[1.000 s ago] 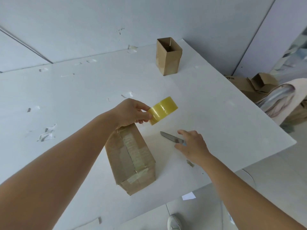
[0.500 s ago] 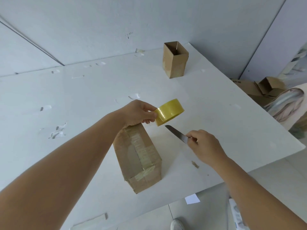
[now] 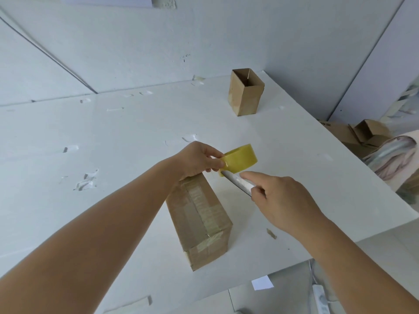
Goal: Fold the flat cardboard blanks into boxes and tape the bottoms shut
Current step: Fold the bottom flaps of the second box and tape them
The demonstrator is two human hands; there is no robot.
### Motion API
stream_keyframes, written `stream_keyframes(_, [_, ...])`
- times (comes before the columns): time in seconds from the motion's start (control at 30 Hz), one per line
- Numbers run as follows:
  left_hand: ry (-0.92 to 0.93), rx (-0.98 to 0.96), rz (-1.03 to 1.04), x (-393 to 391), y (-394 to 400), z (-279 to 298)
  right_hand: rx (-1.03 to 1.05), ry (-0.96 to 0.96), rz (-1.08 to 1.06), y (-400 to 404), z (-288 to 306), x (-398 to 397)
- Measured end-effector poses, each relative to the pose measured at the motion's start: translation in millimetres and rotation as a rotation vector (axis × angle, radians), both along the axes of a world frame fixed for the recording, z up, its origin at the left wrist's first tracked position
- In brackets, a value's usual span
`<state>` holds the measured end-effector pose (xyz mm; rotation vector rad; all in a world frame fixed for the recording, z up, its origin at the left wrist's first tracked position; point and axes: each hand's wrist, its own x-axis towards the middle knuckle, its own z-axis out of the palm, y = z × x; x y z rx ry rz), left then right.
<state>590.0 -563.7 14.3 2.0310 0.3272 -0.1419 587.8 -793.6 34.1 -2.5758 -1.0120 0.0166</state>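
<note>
The left hand (image 3: 199, 160) is pinching the tape roll (image 3: 241, 161) above the taped box (image 3: 201, 220). The right hand (image 3: 283, 205) is gripping the knife (image 3: 237, 184), forefinger extended along its blade under the roll. Keeping the tape taut should give a clean cut.

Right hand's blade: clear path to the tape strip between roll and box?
Probably yes. The right hand already has the knife up under the tape roll, which the left hand holds above the taped box; nothing blocks it.

We can't see the knife (image 3: 238, 185) handle, it's buried in the right hand (image 3: 281, 205). The blade tip disappears under the tape roll (image 3: 241, 162), and the left hand (image 3: 199, 160) covers the box's (image 3: 199, 220) far end.
</note>
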Motion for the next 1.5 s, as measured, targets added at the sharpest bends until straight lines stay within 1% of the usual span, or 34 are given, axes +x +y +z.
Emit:
stream_keyframes(0.1, [-0.009,0.011,-0.002,-1,0,1,-0.14,-0.099,0.039,14,7,-5])
stream_keyframes(0.17, [-0.013,0.018,-0.002,-2,0,1,-0.237,-0.126,0.042,22,11,-7])
stream_keyframes(0.3, [-0.028,-0.004,0.028,-3,1,1,-0.351,-0.164,0.051,32,16,-6])
stream_keyframes(0.43, [-0.118,-0.175,0.049,-5,-5,2,-0.458,-0.048,0.139,37,-10,-11])
stream_keyframes(0.53, [-0.105,-0.16,0.062,-6,-5,0,-0.374,0.061,0.05,32,-38,11])
stream_keyframes(0.6, [-0.092,-0.146,0.075,-6,-4,0,-0.314,0.086,0.005,27,-57,28])
stream_keyframes(0.73, [-0.064,-0.135,0.076,-5,-4,1,-0.357,0.141,-0.057,24,-91,42])
stream_keyframes(0.83, [-0.04,-0.119,0.087,-5,-3,1,-0.363,0.185,-0.089,19,-105,47])
stream_keyframes(0.9, [-0.032,-0.126,0.096,-5,-2,1,-0.36,0.155,-0.099,18,-109,49])
stream_keyframes(0.93, [-0.029,-0.127,0.099,-5,-2,1,-0.334,0.14,-0.105,19,-107,48])
stream_keyframes(0.97, [-0.027,-0.125,0.102,-5,-2,1,-0.258,0.166,-0.117,21,-104,46])
stream_keyframes(1.0, [-0.026,-0.122,0.104,-5,-2,1,-0.12,0.252,-0.14,26,-98,42])
stream_keyframes(1.03, [-0.025,-0.122,0.106,-5,-2,1,0.061,0.394,-0.169,32,-91,37])
stream_keyframes(1.1, [-0.022,-0.127,0.101,-6,-2,2,0.402,0.743,-0.22,46,-73,24])
stream_keyframes(1.17, [-0.019,-0.128,0.1,-6,-2,3,0.573,1.02,-0.225,59,-59,13])
stream_keyframes(1.23, [-0.009,-0.128,0.108,-7,-2,3,0.689,1.216,-0.226,71,-51,8])
stream_keyframes(1.3, [0.003,-0.135,0.115,-7,-2,3,0.774,1.305,-0.276,81,-45,7])
stream_keyframes(1.37, [0.009,-0.145,0.123,-6,-2,3,0.823,1.337,-0.347,87,-41,6])
stream_keyframes(1.43, [0.012,-0.151,0.132,-6,-3,2,0.839,1.327,-0.399,90,-41,5])
stream_keyframes(1.5, [0.018,-0.141,0.135,-6,-4,1,0.807,1.272,-0.426,90,-40,2])
